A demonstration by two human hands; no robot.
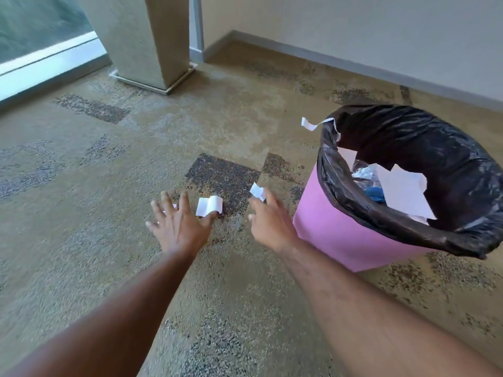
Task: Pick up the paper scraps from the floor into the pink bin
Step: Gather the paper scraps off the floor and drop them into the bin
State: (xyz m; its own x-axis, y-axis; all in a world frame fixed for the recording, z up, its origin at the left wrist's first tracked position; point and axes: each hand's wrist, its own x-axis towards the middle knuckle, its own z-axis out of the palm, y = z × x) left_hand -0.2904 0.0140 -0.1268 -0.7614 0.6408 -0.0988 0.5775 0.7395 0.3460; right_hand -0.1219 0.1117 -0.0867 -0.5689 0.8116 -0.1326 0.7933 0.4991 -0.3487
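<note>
Your left hand (178, 221) is spread wide, palm down, all fingers splayed low over the carpet (81, 254). Its thumb tip touches the lower right corner of a curled white paper scrap (208, 205) lying on the floor, but nothing is pinched yet; the hand grips nothing. A sliver of white (174, 205) shows between 2 of its fingers, too hidden to tell whether it is another scrap or how it lies.

Your right hand (268, 221) is near the left, just beside the pink bin (326, 229). Its fingers are drawn together at the tips and pinch a small crumpled scrap (258, 191), which sticks up above the fingertips, off the floor.

The pink bin stands on the carpet to your right, lined with a black bag (435, 142) folded over its rim. Several white paper pieces (402, 191) already lie inside, along with something blue. 1 thin paper strip (313, 124) hangs over the far left edge of the bag rim, partly outside the bin.

A pillar base (152, 74) and a window (40, 36) sit well apart, at the far left.
</note>
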